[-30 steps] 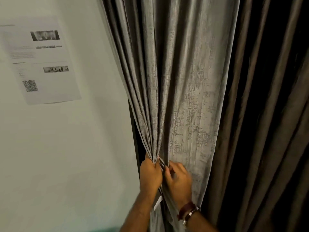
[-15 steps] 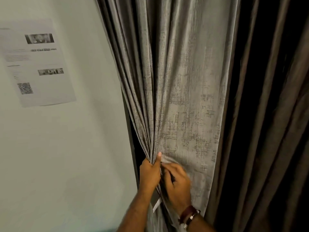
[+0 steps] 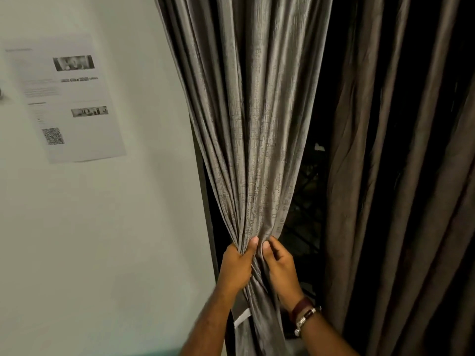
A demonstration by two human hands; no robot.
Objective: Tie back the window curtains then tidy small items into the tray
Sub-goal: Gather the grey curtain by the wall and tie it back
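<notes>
You have two hands on one grey curtain [image 3: 257, 150]: your left hand [image 3: 235, 268] clutches its gathered folds, your right hand [image 3: 280, 271] pinches them just beside. One darker curtain [image 3: 398, 188] hangs right of it; one printed sheet [image 3: 66, 98] left.

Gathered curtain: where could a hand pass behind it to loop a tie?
Dark gap between grey curtain and brown curtain looks open. Crowded where left hand and right hand grip the bunch; wall side tight.
</notes>
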